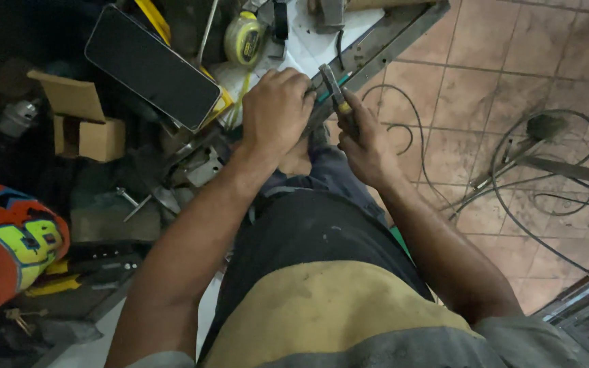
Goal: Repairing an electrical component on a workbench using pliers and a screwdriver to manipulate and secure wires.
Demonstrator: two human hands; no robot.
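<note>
Head view looks straight down on my two bare hands, which meet just past my knee at the edge of a cluttered bench. My right hand (366,146) is curled tight around the handles of a pair of pliers (334,92), whose grey nose points up and away from me toward a long metal bar (383,42). My left hand (277,109) is closed in a loose fist, knuckles up, pressed against the pliers from the left; whatever small piece it grips is hidden under the fingers, so I cannot tell what it is. A thin strip of green shows between the two hands, just beside the pliers' nose. The metal bar runs on a slant from my hands toward the upper right. Past my left hand, farther up, a yellow tape measure (243,37) lies near a white sheet (308,44). To the left of that, a dark phone (151,67) lies tilted, screen up and blank. Farther left sits an open cardboard box (80,116), and at the far left edge an orange cloth (8,238) with yellow and blue print. On my right, the tiled floor (526,54) carries loops of black cable (512,197), well apart from my hands.
</note>
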